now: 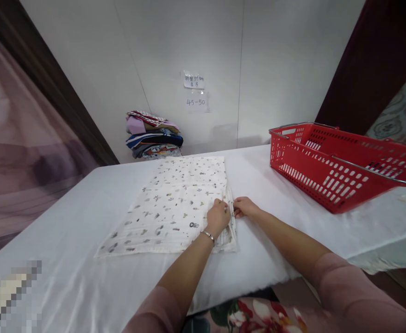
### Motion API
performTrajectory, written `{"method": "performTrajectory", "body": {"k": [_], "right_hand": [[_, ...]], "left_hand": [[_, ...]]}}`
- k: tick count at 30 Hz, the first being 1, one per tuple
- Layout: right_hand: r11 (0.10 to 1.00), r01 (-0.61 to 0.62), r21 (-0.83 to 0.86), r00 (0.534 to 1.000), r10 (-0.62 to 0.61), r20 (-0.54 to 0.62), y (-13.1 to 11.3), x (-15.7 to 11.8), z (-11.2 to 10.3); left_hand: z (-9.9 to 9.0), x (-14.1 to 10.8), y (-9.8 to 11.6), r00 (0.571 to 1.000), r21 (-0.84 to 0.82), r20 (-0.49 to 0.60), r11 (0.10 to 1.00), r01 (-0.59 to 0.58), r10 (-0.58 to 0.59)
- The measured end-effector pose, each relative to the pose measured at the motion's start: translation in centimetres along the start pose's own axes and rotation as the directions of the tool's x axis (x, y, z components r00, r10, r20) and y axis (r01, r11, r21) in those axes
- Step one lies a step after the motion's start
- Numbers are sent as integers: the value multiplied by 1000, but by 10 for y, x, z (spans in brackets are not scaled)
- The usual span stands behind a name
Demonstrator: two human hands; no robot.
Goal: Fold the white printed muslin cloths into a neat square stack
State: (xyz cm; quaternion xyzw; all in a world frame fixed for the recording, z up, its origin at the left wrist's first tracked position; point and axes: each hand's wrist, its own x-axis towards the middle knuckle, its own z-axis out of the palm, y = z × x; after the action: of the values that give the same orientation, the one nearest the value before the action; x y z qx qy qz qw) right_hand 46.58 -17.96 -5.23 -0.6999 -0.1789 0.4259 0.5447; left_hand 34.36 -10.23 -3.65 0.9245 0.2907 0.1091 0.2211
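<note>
A white cloth (175, 208) with small printed figures lies spread in layers on the white-covered table (78, 217). My left hand (218, 216), with a bracelet at its wrist, is closed on the cloth near its right side. Just to the right, my right hand (245, 207) pinches the layered right edge of the same cloth. The two hands are close together but apart. Some cloth between them is bunched and raised.
A red plastic basket (314, 171) with metal handles stands on the table at the right. Folded fabrics (154, 138) are piled beyond the far edge, against the wall. Two paper labels (195, 92) hang on the wall. Curtains hang at both sides.
</note>
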Motion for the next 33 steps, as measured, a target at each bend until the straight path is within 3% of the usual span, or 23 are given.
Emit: {"method": "performTrajectory", "body": {"k": [13,20,33], "right_hand": [[1000,7,-12,1000,-7,-11,0,1,0],[999,5,-38,1000,-6,-27,0,0,0],[986,-72,-150,994,83,69,-10,-15,13]], "left_hand": [[0,17,3,980,-64,124,984,166,-158],[-1,14,8,979,-30,124,985,168,-163],[-24,26,-7,937,-152,303,962,226,-173]]}}
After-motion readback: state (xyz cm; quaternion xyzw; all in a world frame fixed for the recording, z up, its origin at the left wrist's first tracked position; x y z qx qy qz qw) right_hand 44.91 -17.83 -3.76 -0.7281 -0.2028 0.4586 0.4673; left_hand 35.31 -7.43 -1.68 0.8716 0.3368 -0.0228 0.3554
